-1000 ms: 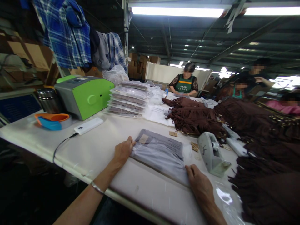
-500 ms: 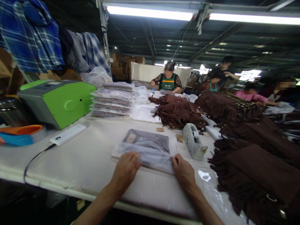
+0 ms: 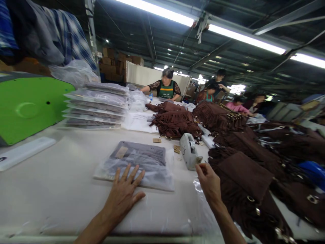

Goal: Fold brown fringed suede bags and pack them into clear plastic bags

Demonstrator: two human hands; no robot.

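A dark item in a clear plastic bag (image 3: 152,162) lies flat on the white table (image 3: 71,176). My left hand (image 3: 125,189) rests on the bag's front edge, palm down and fingers spread. To the right, my right hand (image 3: 209,181) is beside the front end of the grey tape dispenser (image 3: 188,152), its thumb and forefinger pinched together. Whatever is between those fingertips is too small to make out. Clear plastic film (image 3: 203,203) lies below that hand.
Stacked bagged items (image 3: 99,105) and a green machine (image 3: 33,105) stand at the left, near a white device (image 3: 27,152). Brown fringed bags (image 3: 243,176) cover the right side. A person in a green apron (image 3: 166,89) is across the table.
My left hand has gone from curled fingers to spread flat on the bag. My right hand has left the bag's right edge for the tape dispenser. The view has turned right.
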